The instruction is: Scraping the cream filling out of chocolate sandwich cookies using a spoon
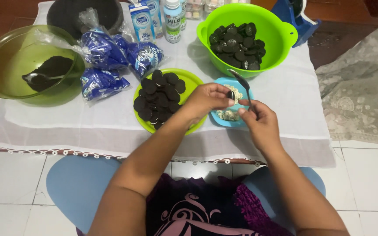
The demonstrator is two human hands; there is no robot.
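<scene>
We see the left hand (207,98) with its fingers curled in, pinching one dark round cookie (231,94) at the fingertips, just above the small blue plate (222,82) that holds pale cream filling. The right hand (259,120) is closed around the handle of one metal spoon (243,83), whose bowl points up and away over that blue plate. Beside the left hand sits one green plate (188,78) piled with cookies, too many to count. Behind it we count one bright green bowl (281,30) of dark cookie halves, one clear green bowl (5,57) of dark crumbs with a second spoon in it, three blue cookie packets (106,57), and two milk cartons (143,19) on the white-clothed table (294,96).
</scene>
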